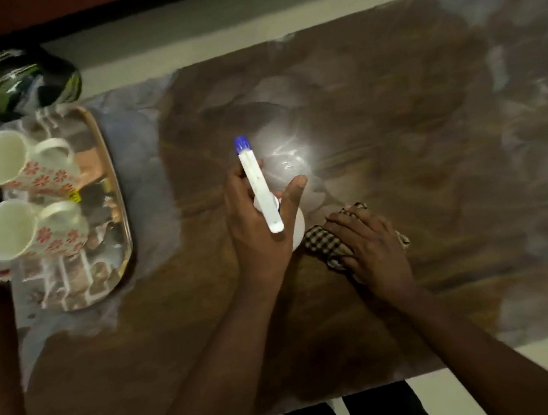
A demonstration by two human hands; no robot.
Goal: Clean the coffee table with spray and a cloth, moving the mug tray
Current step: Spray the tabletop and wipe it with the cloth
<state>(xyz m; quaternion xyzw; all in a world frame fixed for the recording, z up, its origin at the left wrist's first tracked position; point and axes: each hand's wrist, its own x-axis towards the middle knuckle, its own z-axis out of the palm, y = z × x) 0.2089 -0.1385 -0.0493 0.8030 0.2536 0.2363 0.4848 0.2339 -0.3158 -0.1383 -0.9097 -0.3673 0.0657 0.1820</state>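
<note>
Mug tray [111,199] at table's left end, two floral mugs [28,199] lying on it; whether already shifted, cannot tell. Patch beneath tray likely unwiped. Table [391,106] centre glossy, bright glare, possibly wet from spray. Left hand [260,222] wrapped round spray bottle [259,185], blue nozzle aimed away over centre. Right hand [370,247] just beside, pressed flat, fingers spread on checked cloth [325,244] against table. Judgement: spraying and wiping of middle under way; right stretch and tray end left.
</note>
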